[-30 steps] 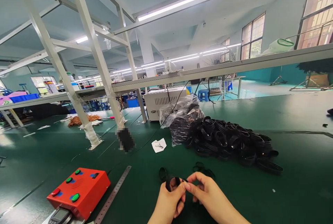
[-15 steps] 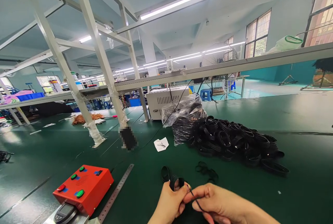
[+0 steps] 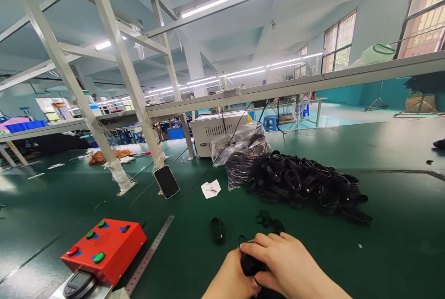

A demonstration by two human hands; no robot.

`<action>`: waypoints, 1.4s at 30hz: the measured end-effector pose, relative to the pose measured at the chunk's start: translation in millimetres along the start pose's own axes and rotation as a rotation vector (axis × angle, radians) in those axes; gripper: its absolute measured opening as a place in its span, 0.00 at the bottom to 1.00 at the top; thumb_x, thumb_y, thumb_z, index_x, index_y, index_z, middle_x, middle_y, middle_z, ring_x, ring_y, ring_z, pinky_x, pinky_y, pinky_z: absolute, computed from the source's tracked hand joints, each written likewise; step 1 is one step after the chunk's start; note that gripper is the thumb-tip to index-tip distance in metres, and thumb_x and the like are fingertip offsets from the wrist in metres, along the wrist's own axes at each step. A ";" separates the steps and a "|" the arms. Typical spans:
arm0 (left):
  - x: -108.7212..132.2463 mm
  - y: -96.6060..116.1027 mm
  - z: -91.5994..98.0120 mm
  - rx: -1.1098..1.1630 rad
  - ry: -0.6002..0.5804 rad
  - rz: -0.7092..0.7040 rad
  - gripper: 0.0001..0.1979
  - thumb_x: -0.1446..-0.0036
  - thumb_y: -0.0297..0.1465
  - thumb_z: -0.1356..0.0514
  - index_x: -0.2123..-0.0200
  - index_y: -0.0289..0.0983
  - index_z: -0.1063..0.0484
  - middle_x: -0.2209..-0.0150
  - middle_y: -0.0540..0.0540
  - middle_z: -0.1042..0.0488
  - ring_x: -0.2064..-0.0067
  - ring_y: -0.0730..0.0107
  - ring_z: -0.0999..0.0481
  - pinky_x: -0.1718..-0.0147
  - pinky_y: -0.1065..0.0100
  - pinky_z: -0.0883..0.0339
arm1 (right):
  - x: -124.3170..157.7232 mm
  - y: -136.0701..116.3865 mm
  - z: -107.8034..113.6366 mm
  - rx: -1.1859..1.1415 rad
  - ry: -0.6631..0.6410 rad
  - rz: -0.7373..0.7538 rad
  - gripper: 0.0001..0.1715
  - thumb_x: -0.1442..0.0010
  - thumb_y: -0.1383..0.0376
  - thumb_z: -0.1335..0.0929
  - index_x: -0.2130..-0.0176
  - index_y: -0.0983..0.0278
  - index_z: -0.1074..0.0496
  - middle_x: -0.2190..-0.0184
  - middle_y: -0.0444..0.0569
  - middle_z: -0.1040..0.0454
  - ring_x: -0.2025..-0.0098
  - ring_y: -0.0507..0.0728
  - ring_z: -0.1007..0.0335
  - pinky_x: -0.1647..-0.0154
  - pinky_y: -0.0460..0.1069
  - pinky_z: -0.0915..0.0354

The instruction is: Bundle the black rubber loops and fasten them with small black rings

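Note:
Near the bottom centre, my left hand grips a black cable coil, its fingers partly hidden behind my right hand. My right hand lies over the same coil, fingers bent round its top and thumb below. A thin black strand shows by the right thumb. Just left of my hands a single black loop rests on the green table. Beyond my fingers lie several thin black strips. A large heap of black coils spreads out farther to the right.
A clear plastic bag stands against the heap, before a white metal box. To the left are a red button box, a steel ruler, a phone leaning on a post, and a white paper scrap.
My right hand has moved from pulling a thin strand beside the coil to covering the coil from above. The view has shifted slightly, and the single loop now shows apart from my hands.

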State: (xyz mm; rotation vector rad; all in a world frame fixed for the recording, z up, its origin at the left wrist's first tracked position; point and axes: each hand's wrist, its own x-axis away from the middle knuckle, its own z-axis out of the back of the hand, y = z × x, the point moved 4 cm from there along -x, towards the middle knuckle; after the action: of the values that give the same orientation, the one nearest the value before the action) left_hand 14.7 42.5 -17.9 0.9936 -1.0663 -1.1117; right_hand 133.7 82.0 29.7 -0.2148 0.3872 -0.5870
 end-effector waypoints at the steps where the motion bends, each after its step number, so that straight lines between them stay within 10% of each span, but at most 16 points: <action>1: 1.6 3.7 -0.6 0.025 -0.014 -0.015 0.24 0.65 0.17 0.42 0.60 0.35 0.25 0.82 0.59 0.31 0.84 0.84 0.43 0.86 0.76 0.53 | 0.4 1.8 3.6 -0.125 -0.064 -0.035 0.26 0.54 0.71 0.26 0.55 0.52 0.28 0.66 0.39 0.23 0.66 0.57 0.28 0.68 0.48 0.42; 5: 4.5 14.5 -5.7 0.260 -0.094 -0.064 0.45 0.62 0.18 0.42 0.36 0.38 0.44 0.78 0.58 0.28 0.85 0.83 0.40 0.86 0.77 0.51 | 0.0 11.7 8.6 -0.729 -0.285 -0.174 0.14 0.48 0.69 0.31 0.60 0.58 0.35 0.70 0.37 0.30 0.73 0.51 0.35 0.74 0.45 0.43; 15: 0.2 10.6 -3.5 0.516 -0.064 -0.095 0.48 0.54 0.35 0.29 0.34 0.38 0.50 0.84 0.59 0.31 0.88 0.84 0.41 0.90 0.80 0.54 | -9.6 28.9 -5.6 -1.382 -0.347 -0.085 0.25 0.47 0.53 0.26 0.58 0.62 0.38 0.69 0.39 0.34 0.73 0.49 0.39 0.75 0.43 0.41; 22: -3.0 1.7 -4.0 0.603 -0.240 -0.108 0.39 0.54 0.37 0.29 0.40 0.41 0.38 0.79 0.54 0.26 0.89 0.85 0.39 0.91 0.81 0.58 | -8.6 31.1 -27.7 -1.397 -0.216 -0.326 0.23 0.49 0.52 0.27 0.62 0.63 0.33 0.74 0.40 0.33 0.81 0.46 0.48 0.81 0.44 0.51; 27: -9.8 -6.3 -3.4 0.733 -0.229 0.017 0.23 0.38 0.48 0.49 0.55 0.37 0.27 0.74 0.49 0.26 0.83 0.76 0.30 0.89 0.78 0.43 | -8.6 42.2 -27.8 -1.311 -0.032 -0.467 0.14 0.48 0.64 0.32 0.59 0.60 0.32 0.60 0.44 0.29 0.72 0.49 0.36 0.68 0.46 0.39; 32: -6.6 -5.4 -4.2 0.765 -0.263 0.034 0.23 0.35 0.44 0.50 0.56 0.31 0.25 0.64 0.40 0.21 0.65 0.64 0.20 0.66 0.65 0.27 | -3.5 28.0 -3.8 -0.849 -0.098 -0.247 0.37 0.50 0.71 0.36 0.41 0.54 0.35 0.42 0.49 0.35 0.39 0.62 0.42 0.40 0.57 0.44; 36: -1.6 1.3 -3.5 0.750 -0.260 -0.050 0.21 0.34 0.42 0.50 0.53 0.33 0.26 0.62 0.40 0.20 0.61 0.64 0.20 0.60 0.63 0.29 | -2.5 13.1 -3.3 -0.618 -0.130 -0.116 0.58 0.61 0.69 0.25 0.34 0.60 0.45 0.36 0.55 0.41 0.34 0.67 0.52 0.36 0.60 0.51; 42: 0.9 10.1 -0.1 0.650 -0.287 -0.129 0.17 0.45 0.36 0.35 0.54 0.35 0.25 0.62 0.40 0.19 0.59 0.64 0.20 0.61 0.68 0.30 | -10.4 9.9 -5.1 -0.442 0.060 -0.011 0.39 0.61 0.66 0.21 0.48 0.59 0.30 0.51 0.51 0.24 0.47 0.65 0.33 0.35 0.63 0.58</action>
State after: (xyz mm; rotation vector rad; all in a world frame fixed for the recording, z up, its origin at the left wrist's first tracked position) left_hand 16.8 43.3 -8.0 1.4529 -1.6765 -1.0477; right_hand 128.6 95.7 25.0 -0.6242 0.5725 -0.5143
